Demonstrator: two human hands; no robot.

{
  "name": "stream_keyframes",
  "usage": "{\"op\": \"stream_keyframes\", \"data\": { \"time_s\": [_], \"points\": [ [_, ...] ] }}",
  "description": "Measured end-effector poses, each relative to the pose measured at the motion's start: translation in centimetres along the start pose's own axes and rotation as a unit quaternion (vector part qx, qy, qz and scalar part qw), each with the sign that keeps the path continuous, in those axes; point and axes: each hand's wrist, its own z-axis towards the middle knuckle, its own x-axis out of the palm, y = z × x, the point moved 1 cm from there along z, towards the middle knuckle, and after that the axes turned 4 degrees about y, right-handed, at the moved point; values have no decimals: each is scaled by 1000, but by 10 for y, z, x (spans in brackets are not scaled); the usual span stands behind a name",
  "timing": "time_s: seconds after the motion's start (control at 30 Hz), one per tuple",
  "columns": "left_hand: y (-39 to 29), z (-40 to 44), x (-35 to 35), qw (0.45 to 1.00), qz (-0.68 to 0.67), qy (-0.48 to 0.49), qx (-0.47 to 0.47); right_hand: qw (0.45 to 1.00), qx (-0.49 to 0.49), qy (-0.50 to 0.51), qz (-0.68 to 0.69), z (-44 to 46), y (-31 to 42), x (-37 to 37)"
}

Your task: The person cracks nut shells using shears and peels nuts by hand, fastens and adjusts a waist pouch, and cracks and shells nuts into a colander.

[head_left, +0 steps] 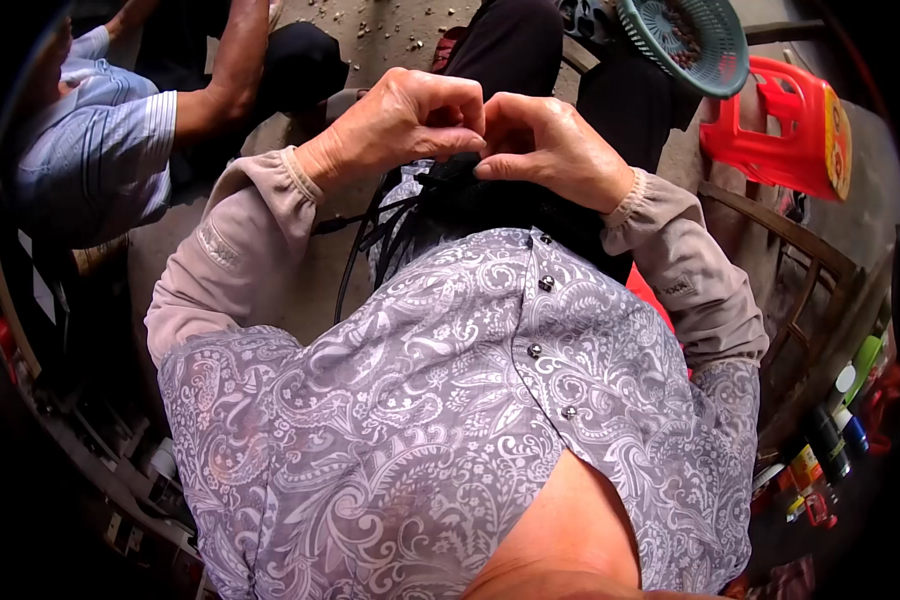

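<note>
Your left hand (408,122) and right hand (555,150) are pinched closed, close together above your lap; you can't tell what they grip. Black cords (398,208) lie just below them.

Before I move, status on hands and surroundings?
Bare left hand, bare right hand nearly together, fingers curled. Anything held is hidden. Red plastic stool off right, clear.
</note>
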Motion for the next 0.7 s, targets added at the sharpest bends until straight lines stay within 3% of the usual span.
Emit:
{"op": "stream_keyframes", "data": {
  "time_s": [0.07, 0.17, 0.27, 0.37, 0.43, 0.7],
  "points": [
    [-4, -1, 4, 999, 41, -18, 21, 1000, 15, -2, -16, 2, -3, 2],
    [-1, -5, 8, 999, -33, -29, -11, 997, 9, 8, -76, 5, -5, 2],
    [0, -12, 9, 991, -83, -100, -33, 994, 1, 17, -108, 4, -1, -3],
    [7, -19, 13, 996, 40, -40, -70, 991, -61, 20, -118, 2, -4, -11],
    [2, -23, 23, 990, 133, -29, -29, 977, -121, 53, -165, 0, 1, -18],
    [-3, -23, 31, 989, 147, -2, 7, 962, -129, 71, -229, -42, 4, -53]
  ]
}}
